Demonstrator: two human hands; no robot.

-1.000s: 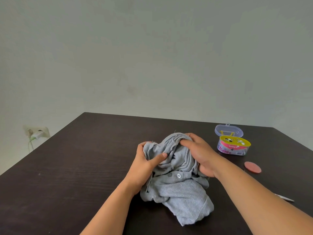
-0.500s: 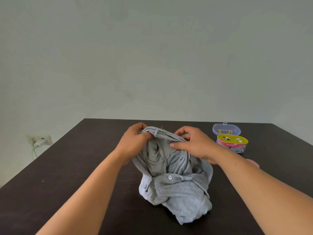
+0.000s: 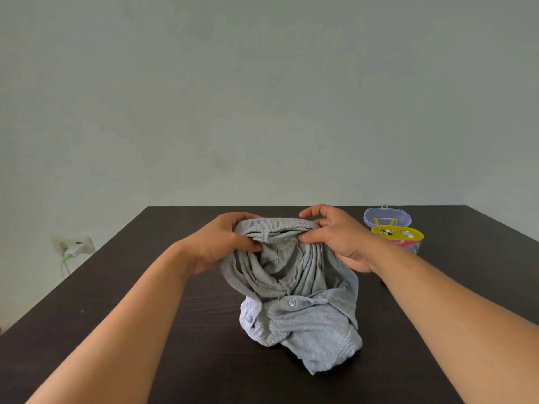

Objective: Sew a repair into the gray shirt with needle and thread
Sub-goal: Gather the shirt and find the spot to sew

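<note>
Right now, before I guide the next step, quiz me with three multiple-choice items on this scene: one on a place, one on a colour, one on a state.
1. Where does the sewing kit box stand?
A. beyond the right hand
B. by the left hand
C. on the shirt

2. What colour is the kit's inner tray?
A. green
B. yellow
C. white

3. How is the gray shirt held?
A. flat, untouched
B. one hand only
C. upper edge pinched by both hands

Answers: A, it sits on the table at far right; B, the tray shows yellow; C, both hands grip the lifted edge.
</note>
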